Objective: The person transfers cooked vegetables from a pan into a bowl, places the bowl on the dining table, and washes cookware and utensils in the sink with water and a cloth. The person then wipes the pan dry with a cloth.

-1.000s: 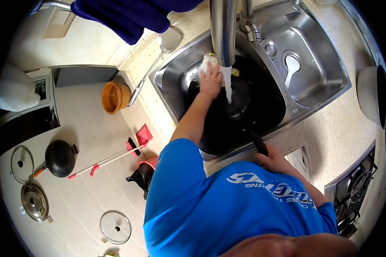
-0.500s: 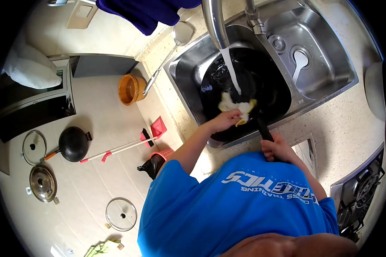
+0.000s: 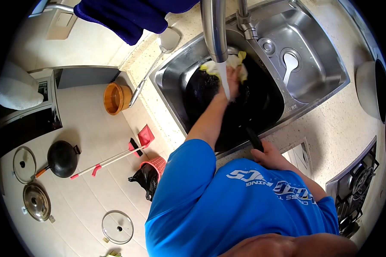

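Note:
My left hand reaches into the left sink basin and presses a white cloth with yellow edges against the far inner side of a large black wok. Its fingers are blurred and partly lost in the cloth. Water runs from the faucet past that hand into the wok. At the near rim, my right hand is closed round the wok's black handle.
A white spoon lies in the right basin. A long-handled ladle rests on the counter left of the sink. A gas stove is at right. Pot lids, another wok and a bin are at left.
My left hand has moved the cloth from the wok's near side to its far side, past the water stream. My right hand stays on the handle. The whole view has shifted slightly.

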A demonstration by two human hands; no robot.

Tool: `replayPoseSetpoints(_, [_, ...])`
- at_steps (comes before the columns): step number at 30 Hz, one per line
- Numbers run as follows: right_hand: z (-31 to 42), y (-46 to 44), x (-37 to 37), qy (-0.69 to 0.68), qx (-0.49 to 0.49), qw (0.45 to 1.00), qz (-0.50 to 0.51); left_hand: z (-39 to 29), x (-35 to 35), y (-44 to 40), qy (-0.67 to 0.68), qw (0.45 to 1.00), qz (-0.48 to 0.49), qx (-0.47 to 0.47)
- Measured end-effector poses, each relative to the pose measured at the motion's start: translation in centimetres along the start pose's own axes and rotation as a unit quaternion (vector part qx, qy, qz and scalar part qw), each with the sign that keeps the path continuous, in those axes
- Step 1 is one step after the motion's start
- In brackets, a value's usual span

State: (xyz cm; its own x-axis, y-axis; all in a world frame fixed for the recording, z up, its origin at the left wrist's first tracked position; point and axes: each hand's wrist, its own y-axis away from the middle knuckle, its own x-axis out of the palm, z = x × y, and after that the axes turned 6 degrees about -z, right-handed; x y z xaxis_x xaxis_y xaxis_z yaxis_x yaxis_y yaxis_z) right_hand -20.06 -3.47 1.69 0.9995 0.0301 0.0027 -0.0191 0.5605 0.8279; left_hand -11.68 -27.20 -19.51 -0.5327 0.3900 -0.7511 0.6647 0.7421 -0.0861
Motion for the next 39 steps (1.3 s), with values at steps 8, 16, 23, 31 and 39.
replayPoseSetpoints(8, [1.7, 0.3, -0.1, 0.016, 0.014, 1.0, 0.013, -0.8, 1.7, 2.0, -0.009, 0.999, 0.024, -0.033])
replayPoseSetpoints(16, [0.6, -0.1, -1.2, -0.068, 0.034, 0.996, 0.047, -4.2, -9.8, 10.4, 0.149, 0.933, 0.316, -0.087])
replayPoseSetpoints(23, [1.4, -0.3, -2.0, 0.048, 0.005, 0.996, 0.07, 6.9, -4.7, 5.0, -0.272, 0.959, 0.062, -0.054])
replayPoseSetpoints(31, [2.9, -0.2, -1.7, 0.075, 0.024, 0.996, 0.038, -2.7, 1.3, -0.5, 0.054, 0.997, -0.051, 0.014])
replayPoseSetpoints(39, [2.0, -1.9, -3.5, 0.503, -0.195, 0.821, -0.188, -8.6, -10.2, 7.4, 0.334, 0.869, 0.313, -0.189])
